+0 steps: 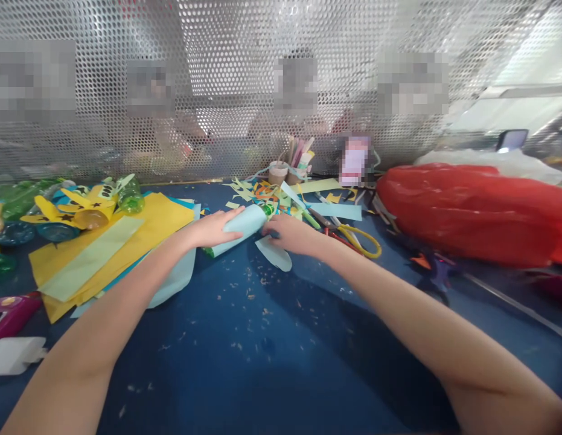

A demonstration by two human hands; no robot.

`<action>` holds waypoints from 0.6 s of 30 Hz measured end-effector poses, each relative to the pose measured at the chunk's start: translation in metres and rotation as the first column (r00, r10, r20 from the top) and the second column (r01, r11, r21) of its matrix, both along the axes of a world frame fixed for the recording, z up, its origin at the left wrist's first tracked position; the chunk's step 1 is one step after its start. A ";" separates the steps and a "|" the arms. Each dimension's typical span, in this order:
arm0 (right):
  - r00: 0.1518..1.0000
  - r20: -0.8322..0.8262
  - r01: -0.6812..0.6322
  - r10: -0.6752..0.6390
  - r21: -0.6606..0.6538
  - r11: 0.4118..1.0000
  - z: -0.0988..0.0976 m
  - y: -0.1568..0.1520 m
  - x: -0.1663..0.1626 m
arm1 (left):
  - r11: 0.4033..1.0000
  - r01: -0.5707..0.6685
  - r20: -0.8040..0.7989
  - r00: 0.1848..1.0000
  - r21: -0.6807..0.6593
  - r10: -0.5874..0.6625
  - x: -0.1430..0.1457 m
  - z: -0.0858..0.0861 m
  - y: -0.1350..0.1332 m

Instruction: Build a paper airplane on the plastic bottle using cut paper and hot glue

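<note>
A green plastic bottle (268, 209) lies slanted on the blue table, wrapped in light blue paper (244, 229). My left hand (213, 229) rests over the wrapped bottle, its fingers on the upper side and the thumb on the near side. Beside the bottle's far end, my right hand (292, 234) has its fingers curled down at the top of a rounded light blue paper cutout (276, 255). The fingertips partly hide that cutout's upper end. Scissors with a yellow handle (369, 246) lie just right of my right hand.
Yellow paper sheets (167, 214) and green bottles (131, 198) lie left. Behind are paper scraps (239, 188), cups with sticks (277, 173) and a phone (354, 160). A red plastic bag (471, 214) and glue gun (440, 272) are right. A perforated metal screen (230, 72) stands behind.
</note>
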State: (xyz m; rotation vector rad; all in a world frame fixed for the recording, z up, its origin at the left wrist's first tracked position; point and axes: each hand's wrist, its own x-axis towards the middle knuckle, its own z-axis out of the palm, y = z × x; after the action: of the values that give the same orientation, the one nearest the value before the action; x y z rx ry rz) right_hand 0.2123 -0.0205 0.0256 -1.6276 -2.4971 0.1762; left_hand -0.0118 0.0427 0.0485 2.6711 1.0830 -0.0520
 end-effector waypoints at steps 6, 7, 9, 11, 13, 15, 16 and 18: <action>0.963 -0.253 0.025 -0.088 -0.242 0.970 0.012 0.003 0.012 | 1.000 0.004 0.011 1.000 -0.008 -0.004 -0.001 0.000 0.002; 0.931 -0.343 0.007 -0.120 -0.315 0.949 0.015 0.002 0.015 | 1.000 0.005 0.016 1.000 -0.016 -0.005 -0.001 0.001 0.001; 0.834 -0.511 -0.047 -0.208 -0.441 0.896 0.020 0.000 0.020 | 0.999 -0.004 0.015 1.000 -0.034 0.004 -0.001 0.002 0.000; 0.718 -0.616 -0.073 -0.324 -0.530 0.845 0.021 0.000 0.022 | 0.999 -0.018 0.008 1.000 -0.043 0.019 0.000 0.003 -0.001; 0.609 -0.658 -0.059 -0.442 -0.594 0.802 0.019 0.001 0.020 | 0.999 -0.023 0.003 1.000 -0.035 0.023 0.000 0.002 -0.001; 0.497 -0.671 -0.041 -0.551 -0.652 0.757 0.016 0.002 0.017 | 1.000 -0.012 0.002 1.000 -0.019 0.012 0.000 0.001 0.000; 0.437 -0.672 -0.043 -0.598 -0.680 0.732 0.014 0.003 0.015 | 1.000 -0.004 0.002 1.000 -0.013 0.004 0.000 0.000 0.001; 0.332 -0.665 -0.070 -0.669 -0.725 0.686 0.010 0.004 0.011 | 1.000 0.007 0.004 1.000 -0.008 -0.007 0.000 -0.001 0.002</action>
State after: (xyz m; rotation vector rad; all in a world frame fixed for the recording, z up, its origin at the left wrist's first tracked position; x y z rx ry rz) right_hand 0.2233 -0.0166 0.0360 -1.4759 -1.1637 1.5826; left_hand -0.0120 0.0451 0.0471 2.6667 1.0698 -0.0516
